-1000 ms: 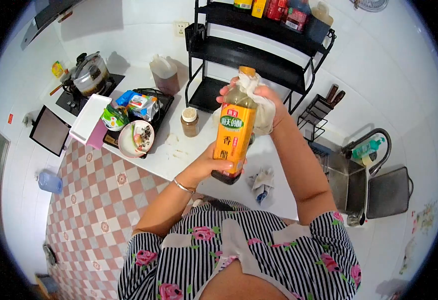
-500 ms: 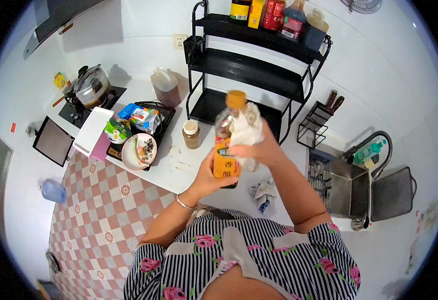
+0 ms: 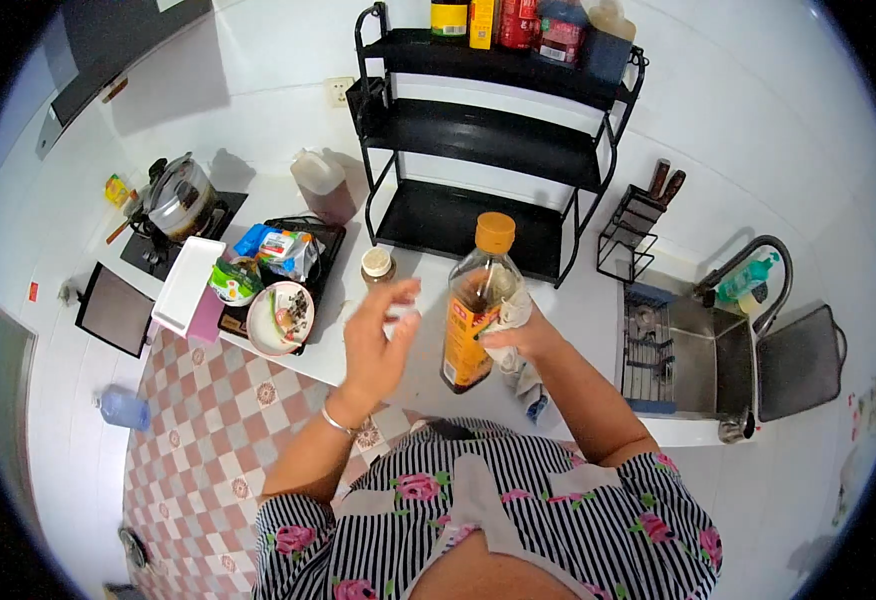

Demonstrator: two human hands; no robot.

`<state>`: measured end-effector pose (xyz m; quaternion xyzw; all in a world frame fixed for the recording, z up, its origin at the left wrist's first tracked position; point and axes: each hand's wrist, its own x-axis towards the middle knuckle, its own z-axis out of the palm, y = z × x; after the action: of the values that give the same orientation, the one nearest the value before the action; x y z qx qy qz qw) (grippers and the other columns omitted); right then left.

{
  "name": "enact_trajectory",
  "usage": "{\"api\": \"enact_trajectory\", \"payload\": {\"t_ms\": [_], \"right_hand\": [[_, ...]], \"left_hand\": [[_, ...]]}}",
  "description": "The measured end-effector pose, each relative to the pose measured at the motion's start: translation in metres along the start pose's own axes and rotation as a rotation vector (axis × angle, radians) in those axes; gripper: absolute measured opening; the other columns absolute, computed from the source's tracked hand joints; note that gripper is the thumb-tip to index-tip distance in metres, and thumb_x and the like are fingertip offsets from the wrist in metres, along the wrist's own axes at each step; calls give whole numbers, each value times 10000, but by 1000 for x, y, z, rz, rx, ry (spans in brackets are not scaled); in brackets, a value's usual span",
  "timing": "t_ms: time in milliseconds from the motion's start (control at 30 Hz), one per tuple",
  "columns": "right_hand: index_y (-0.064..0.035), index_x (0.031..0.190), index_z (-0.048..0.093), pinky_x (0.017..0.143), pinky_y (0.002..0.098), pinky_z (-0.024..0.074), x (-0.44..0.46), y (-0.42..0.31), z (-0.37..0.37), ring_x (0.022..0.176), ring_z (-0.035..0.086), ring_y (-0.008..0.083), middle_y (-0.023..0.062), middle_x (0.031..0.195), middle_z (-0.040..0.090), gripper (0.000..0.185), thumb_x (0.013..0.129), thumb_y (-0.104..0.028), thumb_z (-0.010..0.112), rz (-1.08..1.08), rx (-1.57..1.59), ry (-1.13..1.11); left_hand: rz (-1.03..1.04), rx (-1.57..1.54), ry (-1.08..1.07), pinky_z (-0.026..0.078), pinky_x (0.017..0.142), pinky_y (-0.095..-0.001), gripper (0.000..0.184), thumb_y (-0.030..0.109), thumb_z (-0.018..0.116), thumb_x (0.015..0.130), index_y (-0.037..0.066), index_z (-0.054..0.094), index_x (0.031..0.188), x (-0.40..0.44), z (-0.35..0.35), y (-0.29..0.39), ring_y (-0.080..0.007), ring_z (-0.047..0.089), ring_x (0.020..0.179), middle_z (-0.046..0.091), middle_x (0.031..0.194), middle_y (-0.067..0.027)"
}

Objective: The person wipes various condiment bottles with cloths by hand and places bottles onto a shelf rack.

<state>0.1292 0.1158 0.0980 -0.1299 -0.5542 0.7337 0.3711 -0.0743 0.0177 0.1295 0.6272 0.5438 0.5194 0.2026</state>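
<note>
A clear sauce bottle (image 3: 469, 335) with an orange cap, an orange label and dark liquid inside is held up over the counter, slightly tilted. My right hand (image 3: 530, 335) grips its right side through a white cloth (image 3: 506, 308). To the left of the bottle, my left hand (image 3: 376, 340) is raised with fingers apart, touching nothing. Just beyond those fingers stands a small jar (image 3: 378, 264) with a pale lid, partly hidden. On the counter, partly behind my right hand, lies a crumpled patterned cloth (image 3: 532, 388).
Behind the counter stands a black three-tier rack (image 3: 483, 140) with several bottles on top. A knife holder (image 3: 631, 228) and a sink (image 3: 698, 360) are at the right. A bowl (image 3: 258, 325), packets, a jug (image 3: 322, 188) and a pot (image 3: 180, 200) stand at the left.
My left hand has let go of the bottle and moved left, opening. The bottle, now in my right hand with the cloth, is slightly lower. The view has shifted a little.
</note>
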Motion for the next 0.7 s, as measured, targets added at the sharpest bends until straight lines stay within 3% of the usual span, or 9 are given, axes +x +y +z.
{"api": "enact_trajectory", "payload": {"t_ms": [100,200,233,333,367,500,600,700], "right_hand": [[-82,1289,466,1001,364,404,-5,6,-2,1110,560,213,61,1186,579,854,504,-56,801,106,182,-162],[-82,1283,481,1013,364,394,-9,37,-11,1108,562,212,58,1190,581,840,498,-15,773,257,382,-288],[-90,1283,489,1020,361,386,-11,40,-9,1108,563,203,57,1178,590,837,492,23,741,293,398,-332],[-94,1283,472,939,370,465,-16,34,8,1066,592,206,67,1134,599,871,496,-100,846,221,359,-234],[-94,1284,473,955,368,448,-17,35,8,1085,578,190,59,1150,596,860,507,-63,838,300,374,-222],[-76,1333,377,969,344,415,-26,15,21,1112,530,173,56,1171,562,835,612,-46,796,255,93,-147],[-72,1356,336,963,362,424,-32,4,46,1124,526,176,48,1202,544,893,602,-33,813,-4,-221,71],[-64,1385,297,988,374,407,-27,7,33,1144,514,185,53,1225,533,967,579,-17,830,-8,-375,63]], "left_hand": [[94,-302,-171,435,926,-337,565,335,636,844,46,473,1301,32,-10,34,-220,558,1099,592,1187,-96],[69,-631,-505,392,980,-332,584,258,657,834,46,447,1336,43,15,37,-173,499,1153,569,1194,-73],[-1,-688,-547,420,943,-322,501,167,655,833,28,481,1282,42,21,46,-141,534,1067,586,1103,-69],[-87,-725,-497,447,889,-288,358,109,625,848,21,533,1182,39,33,38,-121,565,962,597,990,-50],[-171,-762,-414,469,806,-257,222,93,606,855,15,570,1060,39,31,44,-103,580,858,611,901,-31],[-198,-669,-234,472,727,-253,160,121,602,867,16,572,983,34,43,39,-106,590,786,627,847,-28],[-186,-527,-97,467,721,-253,168,134,609,866,16,571,979,32,47,46,-106,593,783,628,837,-37],[-100,-245,6,486,679,-299,253,202,634,839,2,576,982,30,56,58,-224,638,755,653,858,-126]]}}
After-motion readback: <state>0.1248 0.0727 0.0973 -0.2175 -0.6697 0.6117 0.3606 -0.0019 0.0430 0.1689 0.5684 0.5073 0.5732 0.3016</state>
